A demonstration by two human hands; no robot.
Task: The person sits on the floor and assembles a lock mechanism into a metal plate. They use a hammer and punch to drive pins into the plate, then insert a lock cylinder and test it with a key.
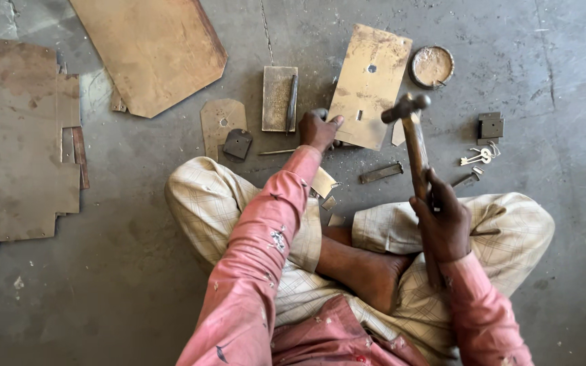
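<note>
on floor: r hand (444, 220) grips hammer (412, 135), l hand (318, 129) on plate (369, 85)

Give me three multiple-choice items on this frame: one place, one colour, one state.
1. Where are the keys?
A. Floor, near the right knee
B. On the big sheet, top left
C. In the round lid

2. What colour are the sleeves?
A. Blue
B. Pink
C. White

3. What is the right hand doing?
A. Resting flat on the floor
B. Gripping the hammer, head raised
C. Holding the keys

Answers:
1 A, they lie on bare concrete by that knee.
2 B, both forearms are pink.
3 B, fingers wrap the wooden handle; the left hand steadies the metal plate.
</note>
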